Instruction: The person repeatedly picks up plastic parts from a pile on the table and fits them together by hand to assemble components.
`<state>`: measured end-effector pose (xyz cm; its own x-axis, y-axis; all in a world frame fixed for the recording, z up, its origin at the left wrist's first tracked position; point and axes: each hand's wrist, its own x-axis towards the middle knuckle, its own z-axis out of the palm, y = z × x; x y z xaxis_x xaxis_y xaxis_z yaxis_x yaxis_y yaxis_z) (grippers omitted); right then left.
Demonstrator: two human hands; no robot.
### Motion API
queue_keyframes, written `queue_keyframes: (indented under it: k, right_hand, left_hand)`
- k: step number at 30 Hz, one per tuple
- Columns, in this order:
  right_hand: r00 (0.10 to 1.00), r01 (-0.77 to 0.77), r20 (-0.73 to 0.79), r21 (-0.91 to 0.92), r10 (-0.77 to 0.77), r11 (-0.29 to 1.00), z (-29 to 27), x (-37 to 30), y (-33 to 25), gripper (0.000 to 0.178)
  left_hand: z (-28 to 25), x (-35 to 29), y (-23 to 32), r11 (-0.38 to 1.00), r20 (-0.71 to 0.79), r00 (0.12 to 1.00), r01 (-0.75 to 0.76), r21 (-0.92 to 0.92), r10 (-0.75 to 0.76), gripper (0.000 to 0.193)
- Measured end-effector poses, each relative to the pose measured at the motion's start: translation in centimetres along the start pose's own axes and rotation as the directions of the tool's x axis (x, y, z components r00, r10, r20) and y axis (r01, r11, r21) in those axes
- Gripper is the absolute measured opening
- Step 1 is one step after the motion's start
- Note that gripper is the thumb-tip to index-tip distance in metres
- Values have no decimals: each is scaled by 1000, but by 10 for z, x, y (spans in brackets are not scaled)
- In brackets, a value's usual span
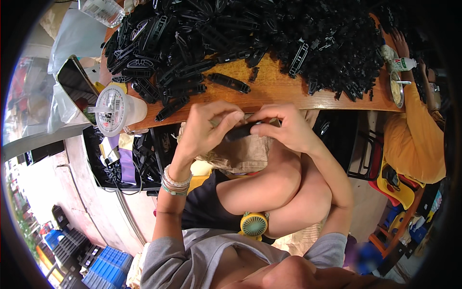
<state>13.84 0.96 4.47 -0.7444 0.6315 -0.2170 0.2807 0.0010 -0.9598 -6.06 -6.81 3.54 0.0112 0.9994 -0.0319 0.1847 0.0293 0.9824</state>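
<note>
Just past the table's near edge, over my lap, a small dark plastic part [239, 132] sits between my two hands. My left hand [207, 130] is closed, thumb and fingers pinched at its left end. My right hand [288, 129] grips the other end with thumb and forefinger. The fingers hide some of the part, so its exact kind is unclear. Below it, crumpled brown paper [248, 154] lies across my thighs. Beyond my hands, a large heap of black plastic parts [211, 36] covers the wooden table [274, 82]. One long black piece [229, 83] lies apart near the edge.
A lidded plastic cup with a straw [113, 111] and a phone [77, 86] stand at the table's left. Below is a black bin [149, 164] of parts. A yellow-green fan [253, 224] sits by my lap. At right are a metal bowl [396, 94] and a person's orange sleeve [414, 139].
</note>
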Motion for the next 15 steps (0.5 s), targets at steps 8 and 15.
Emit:
queue_keyframes:
  k: [8, 15]
  right_hand:
    - [768, 187, -375, -644, -519, 742, -6, 46, 24, 19]
    - [745, 217, -395, -617, -537, 756, -3, 43, 33, 15]
  left_hand:
    - [4, 37, -14, 442, 33, 893, -254, 860, 448, 29]
    - [4, 33, -8, 662, -75, 834, -375, 648, 547, 19]
